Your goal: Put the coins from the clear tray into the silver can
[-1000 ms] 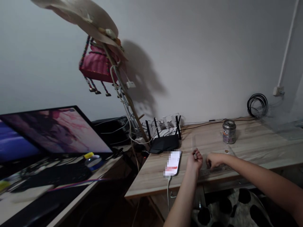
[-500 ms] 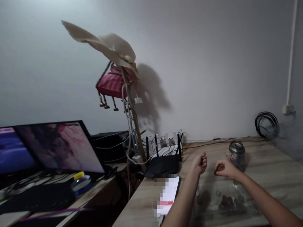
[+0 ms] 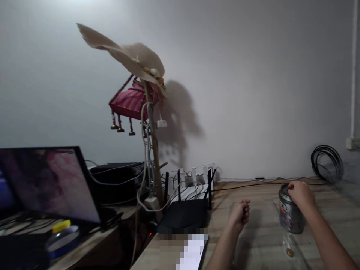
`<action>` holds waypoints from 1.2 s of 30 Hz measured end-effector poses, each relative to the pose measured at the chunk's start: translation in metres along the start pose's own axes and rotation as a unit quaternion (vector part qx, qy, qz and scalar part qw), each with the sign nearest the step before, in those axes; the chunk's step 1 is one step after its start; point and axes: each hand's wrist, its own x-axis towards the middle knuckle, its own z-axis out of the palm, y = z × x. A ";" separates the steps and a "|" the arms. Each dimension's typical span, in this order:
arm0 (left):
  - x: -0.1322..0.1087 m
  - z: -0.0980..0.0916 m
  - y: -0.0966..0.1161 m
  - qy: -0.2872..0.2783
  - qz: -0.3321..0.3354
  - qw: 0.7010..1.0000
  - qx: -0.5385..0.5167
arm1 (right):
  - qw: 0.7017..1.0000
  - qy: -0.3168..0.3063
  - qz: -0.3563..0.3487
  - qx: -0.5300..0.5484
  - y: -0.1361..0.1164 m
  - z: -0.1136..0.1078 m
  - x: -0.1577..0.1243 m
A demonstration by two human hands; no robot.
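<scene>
A metal tin [image 3: 291, 216] with a printed side stands upright on the wooden table [image 3: 261, 236]. At its lid is my right hand [image 3: 301, 195], its fingers pinched together; whatever they hold is hidden. My left hand [image 3: 239, 215] is curled closed above the table, left of the tin and apart from it, and its contents cannot be made out. One coin [image 3: 290, 252] lies in front of the tin, on or under clear plastic.
Left of my left arm are a black router [image 3: 184, 213] and a phone [image 3: 194, 253]. Coiled black cable [image 3: 327, 163] rests by the wall. Farther left are a monitor [image 3: 56, 180], a yellow-capped container [image 3: 63, 240] and a stand with a hat [image 3: 135, 56].
My right hand has moved away from my left hand, to the right and up to the tin's lid. The view has shifted, and the coin pile seen earlier is out of frame.
</scene>
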 end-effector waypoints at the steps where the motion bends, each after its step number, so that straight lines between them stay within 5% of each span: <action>1: -0.002 0.001 -0.001 -0.002 0.010 1.000 0.017 | 1.000 0.013 -0.006 -0.005 0.001 0.000 -0.001; 6: -0.009 0.008 -0.005 -0.013 0.042 0.995 0.085 | 0.996 0.073 -0.050 0.025 -0.005 0.000 -0.007; 9: -0.011 0.009 -0.004 -0.037 0.055 0.994 0.082 | 0.973 0.086 -0.166 0.133 -0.033 0.009 -0.029; 14: -0.015 0.012 0.000 -0.068 0.016 0.997 0.045 | 0.899 -0.117 -0.319 0.276 -0.081 0.029 -0.071; 20: -0.012 0.011 -0.003 -0.104 -0.091 0.990 -0.025 | 0.901 -0.121 -0.306 0.283 -0.084 0.029 -0.072; 25: -0.007 0.006 -0.002 -0.065 -0.137 0.972 -0.178 | 0.964 0.103 -0.174 0.175 -0.042 0.005 -0.035; 27: -0.005 0.004 -0.001 -0.019 -0.135 0.960 -0.243 | 0.981 0.139 -0.090 0.101 -0.015 -0.003 -0.018; 31: -0.001 0.000 -0.002 0.051 -0.125 0.949 -0.283 | 0.996 0.071 -0.019 0.050 0.022 -0.003 0.000; 36: 0.004 -0.003 -0.006 0.022 -0.122 0.958 -0.257 | 0.998 0.021 -0.005 0.051 0.024 0.002 0.000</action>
